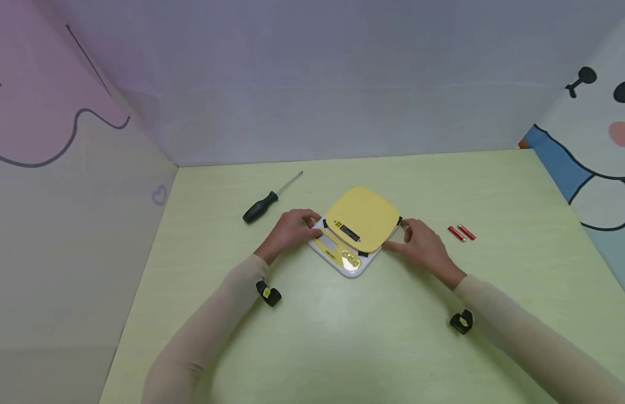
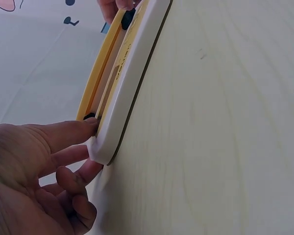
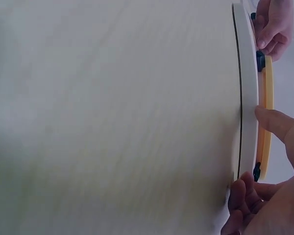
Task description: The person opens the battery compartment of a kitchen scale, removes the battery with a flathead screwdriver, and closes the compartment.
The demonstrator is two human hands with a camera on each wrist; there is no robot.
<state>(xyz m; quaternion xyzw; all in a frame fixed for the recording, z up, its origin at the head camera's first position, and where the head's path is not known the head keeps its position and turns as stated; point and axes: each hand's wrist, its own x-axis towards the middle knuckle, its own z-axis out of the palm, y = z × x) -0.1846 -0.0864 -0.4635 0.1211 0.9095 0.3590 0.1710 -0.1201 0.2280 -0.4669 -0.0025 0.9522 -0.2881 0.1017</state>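
Observation:
A kitchen scale (image 1: 363,213) with a yellow weighing plate and a white base lies at an angle on the table, its display and buttons toward me. My left hand (image 1: 290,230) grips the scale's left corner, thumb on top beside the display and fingers at the edge. On the opposite side, my right hand (image 1: 423,247) holds the right edge between thumb and fingers. In the left wrist view, the left thumb (image 2: 71,133) presses the base near a black plate support. The right wrist view has the right thumb (image 3: 274,120) against the white base's side.
A screwdriver (image 1: 260,207) with a black handle lies left of the scale, its shaft pointing away. Two red batteries (image 1: 456,233) lie side by side on the table (image 1: 363,342) to the right. Behind rises a pale wall (image 1: 343,118); printed panels flank both sides.

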